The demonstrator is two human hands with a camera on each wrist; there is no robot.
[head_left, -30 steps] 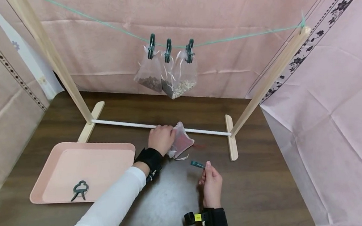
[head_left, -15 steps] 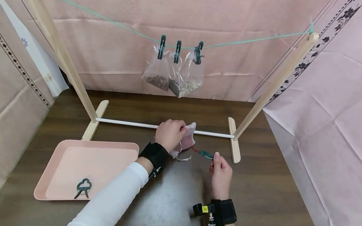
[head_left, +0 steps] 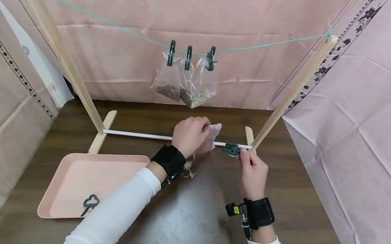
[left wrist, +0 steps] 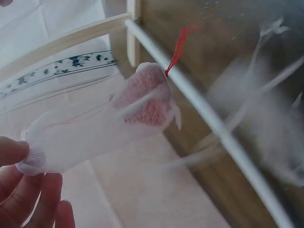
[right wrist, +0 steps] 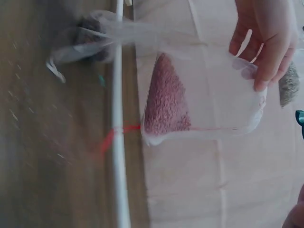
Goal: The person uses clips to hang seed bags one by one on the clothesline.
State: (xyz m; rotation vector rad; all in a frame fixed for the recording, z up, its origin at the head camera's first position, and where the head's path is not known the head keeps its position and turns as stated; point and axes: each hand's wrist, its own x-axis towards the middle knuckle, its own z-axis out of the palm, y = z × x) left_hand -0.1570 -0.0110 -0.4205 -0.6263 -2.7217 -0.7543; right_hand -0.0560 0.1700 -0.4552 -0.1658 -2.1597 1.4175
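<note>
My left hand (head_left: 190, 136) pinches one end of a sheer white organza pouch (head_left: 210, 139) between thumb and fingers. Pinkish-red grains (right wrist: 164, 102) are gathered at the pouch's other end, where a red string (left wrist: 176, 54) hangs from a corner. In the head view the pouch overlaps the white crossbar and is partly hidden behind the hand; its pale drawstrings dangle below. To its right, my right hand (head_left: 254, 174) grips a dark green clothespin (head_left: 231, 150) between thumb and forefinger. Only a blurred edge of that hand shows in the right wrist view.
Three similar filled pouches (head_left: 203, 97) hang by green clothespins (head_left: 188, 58) from a teal cord (head_left: 266, 45) between two wooden posts (head_left: 295, 90). A white rod (head_left: 136, 134) joins the posts low down. A pink tray (head_left: 101, 166) holding another clothespin (head_left: 90, 203) lies left.
The left hand has raised the pouch off the table, up and to the right. The right hand, with its clothespin, has moved forward and right. The head view has shifted slightly.
</note>
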